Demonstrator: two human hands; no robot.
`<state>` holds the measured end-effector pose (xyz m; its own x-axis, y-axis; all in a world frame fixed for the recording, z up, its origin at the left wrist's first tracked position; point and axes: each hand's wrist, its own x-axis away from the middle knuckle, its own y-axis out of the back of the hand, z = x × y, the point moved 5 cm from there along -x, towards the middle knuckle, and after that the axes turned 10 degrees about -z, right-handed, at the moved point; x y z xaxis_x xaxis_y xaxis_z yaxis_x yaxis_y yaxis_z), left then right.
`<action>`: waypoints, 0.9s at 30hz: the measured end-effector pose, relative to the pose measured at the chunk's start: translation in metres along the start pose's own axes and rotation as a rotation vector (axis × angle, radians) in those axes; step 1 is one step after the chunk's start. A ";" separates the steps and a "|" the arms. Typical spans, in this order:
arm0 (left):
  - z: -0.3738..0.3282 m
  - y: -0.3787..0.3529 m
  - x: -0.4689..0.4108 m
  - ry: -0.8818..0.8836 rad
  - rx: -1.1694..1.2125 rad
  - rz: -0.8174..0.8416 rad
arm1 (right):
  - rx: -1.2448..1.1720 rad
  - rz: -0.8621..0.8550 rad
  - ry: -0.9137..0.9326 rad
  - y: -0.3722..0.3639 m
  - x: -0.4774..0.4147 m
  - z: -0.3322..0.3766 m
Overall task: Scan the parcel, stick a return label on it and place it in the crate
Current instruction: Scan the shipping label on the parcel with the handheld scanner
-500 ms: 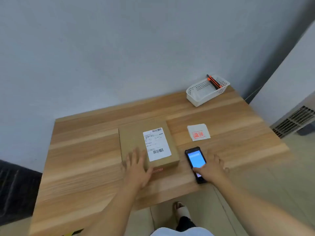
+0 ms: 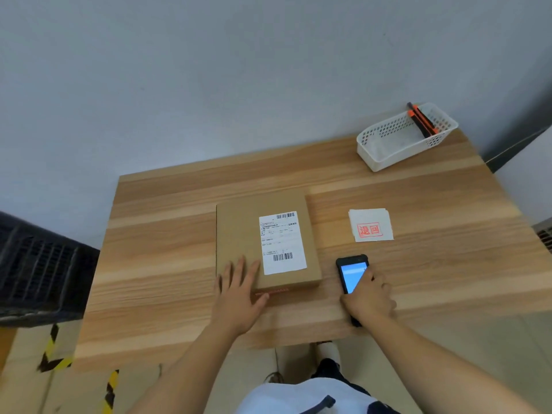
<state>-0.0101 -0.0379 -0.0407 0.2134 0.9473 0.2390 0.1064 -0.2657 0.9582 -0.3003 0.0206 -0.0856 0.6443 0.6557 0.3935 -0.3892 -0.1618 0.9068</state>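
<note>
A flat brown cardboard parcel (image 2: 239, 231) with a white shipping label (image 2: 282, 242) lies in the middle of the wooden table (image 2: 155, 258). My left hand (image 2: 237, 294) rests flat on the parcel's near left corner, fingers spread. To its right lies a black handheld scanner (image 2: 350, 273) with a lit blue screen; my right hand (image 2: 369, 297) covers its lower half, fingers curled around it. A small stack of white return labels (image 2: 372, 224) with a red stamp lies beyond the scanner. A dark crate (image 2: 38, 270) stands on the floor at the left.
A white perforated basket (image 2: 403, 138) holding orange-and-black pens stands at the table's far right corner. Yellow-and-black tape marks the floor at lower left. A grey wall runs behind the table.
The view has shifted so the dark crate shows at the left. My right hand has closed further over the scanner. My left hand stays on the parcel.
</note>
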 end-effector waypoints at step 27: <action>-0.124 0.137 -0.007 0.181 1.275 -0.048 | -0.746 0.861 0.564 0.164 0.041 0.054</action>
<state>-0.1178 -0.0587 0.1085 0.0598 0.9447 0.3226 0.9793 -0.1180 0.1643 -0.3019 -0.0192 0.0872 -0.2977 0.7971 0.5254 -0.9337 -0.3577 0.0135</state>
